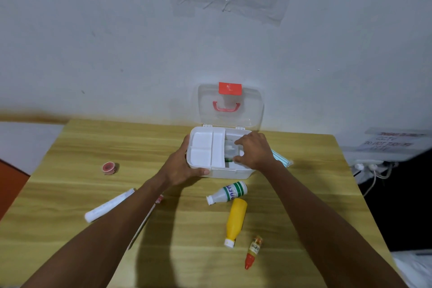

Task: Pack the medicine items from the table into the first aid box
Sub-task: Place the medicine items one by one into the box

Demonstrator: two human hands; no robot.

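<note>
Holding the white plastic first aid box (231, 172) steady, my left hand (180, 166) wraps its near left corner, thumb pressed on the front wall and fingers curled round the side. My right hand (254, 152) reaches into the box's open right compartment with its fingers bent. I cannot tell whether they pinch anything, though a small green item (228, 159) lies inside by the thumb. The clear lid with a red latch (247, 110) stands open behind the box, and a white divided tray (203, 149) fills its left half. Packing looks barely begun, with at most one item in. Outside I count seven. Right of the box lies one pale blue mask packet (281, 159). In front lie one white bottle with green bands (228, 193), one yellow bottle (236, 218) and one small red-capped vial (253, 251). To the left lie one pink tape roll (109, 167), one long white tube (109, 204) and one thin strip (160, 199) half hidden under my forearm.
</note>
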